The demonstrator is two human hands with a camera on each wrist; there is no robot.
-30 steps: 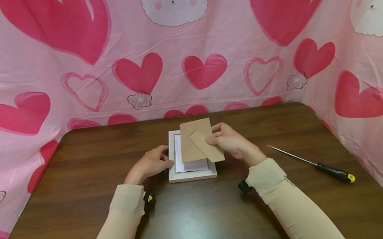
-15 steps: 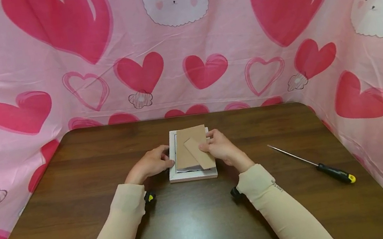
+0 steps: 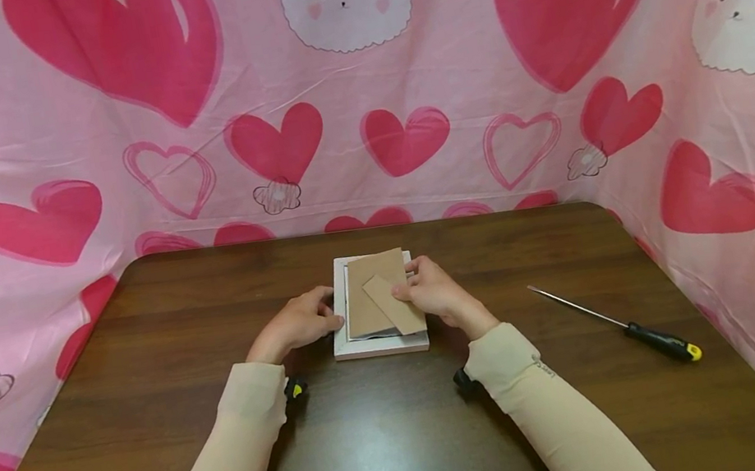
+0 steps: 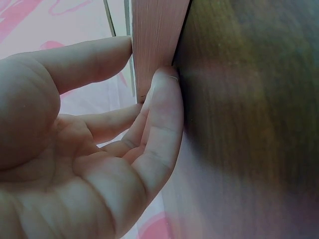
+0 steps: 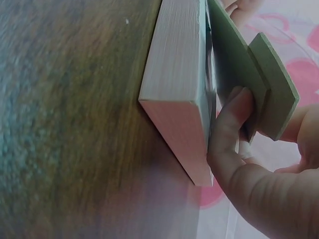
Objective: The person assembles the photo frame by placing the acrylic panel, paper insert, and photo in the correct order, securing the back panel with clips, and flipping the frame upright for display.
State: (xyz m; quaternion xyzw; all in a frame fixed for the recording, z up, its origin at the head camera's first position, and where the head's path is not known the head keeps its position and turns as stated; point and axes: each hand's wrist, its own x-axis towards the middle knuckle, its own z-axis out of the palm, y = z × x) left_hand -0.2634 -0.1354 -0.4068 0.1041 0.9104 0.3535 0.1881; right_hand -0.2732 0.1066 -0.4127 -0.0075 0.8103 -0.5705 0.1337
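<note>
A white picture frame (image 3: 381,346) lies face down on the table, its recess facing up. Over it, slightly askew, sits a brown backing board (image 3: 362,305) with a stand flap (image 3: 394,312) angled across it. My left hand (image 3: 294,320) holds the frame's left side, thumb at the upper edge; the left wrist view has the fingers along the frame's side (image 4: 157,40). My right hand (image 3: 441,291) pinches the board's right edge, thumb on the flap and fingers beneath. In the right wrist view, the board (image 5: 239,59) is tilted, its near edge raised off the frame (image 5: 174,64).
A screwdriver (image 3: 617,324) with a black and yellow handle lies to the right on the dark wooden table (image 3: 384,451). A pink cloth (image 3: 321,78) printed with hearts and rabbits hangs behind the table and along its sides.
My right hand has brought the backing board left and down onto the frame, covering most of the white sheet inside. In the last half second it shifted only slightly. My left hand has stayed put.
</note>
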